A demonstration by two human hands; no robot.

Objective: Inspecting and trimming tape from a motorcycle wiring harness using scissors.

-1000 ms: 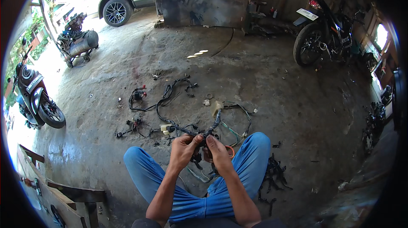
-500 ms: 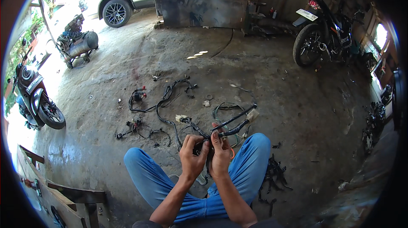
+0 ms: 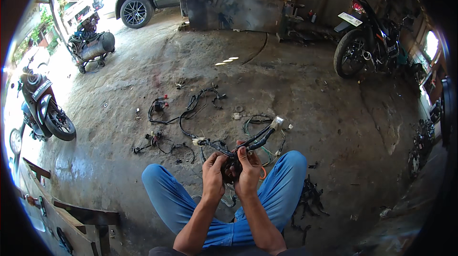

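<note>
Between my knees I hold a black-wrapped wiring harness [image 3: 232, 168] in both hands. My left hand [image 3: 213, 174] is closed on its left side, fingers curled in. My right hand [image 3: 247, 174] grips the other side, its thumb pressed on top where the branches meet. A white connector [image 3: 276, 122] ends the thick branch reaching up and right; a cream connector [image 3: 199, 141] tips the branch on the left. Part of the bundle is hidden behind my fingers. More harness [image 3: 183, 117] lies on the floor ahead, its link to the held part unclear.
Smaller wire pieces [image 3: 156, 139] lie at left, and black scraps [image 3: 311, 198] beside my right knee. An air compressor [image 3: 90, 46] and a motorcycle [image 3: 47, 108] stand left. Another motorcycle [image 3: 365, 41] is at back right. A wooden bench [image 3: 86, 215] sits at lower left.
My hands have parted slightly, exposing more of the dark bundle between them. The right-hand branches have swung closer together, and the left connector sits lower. The whole view has shifted a little.
</note>
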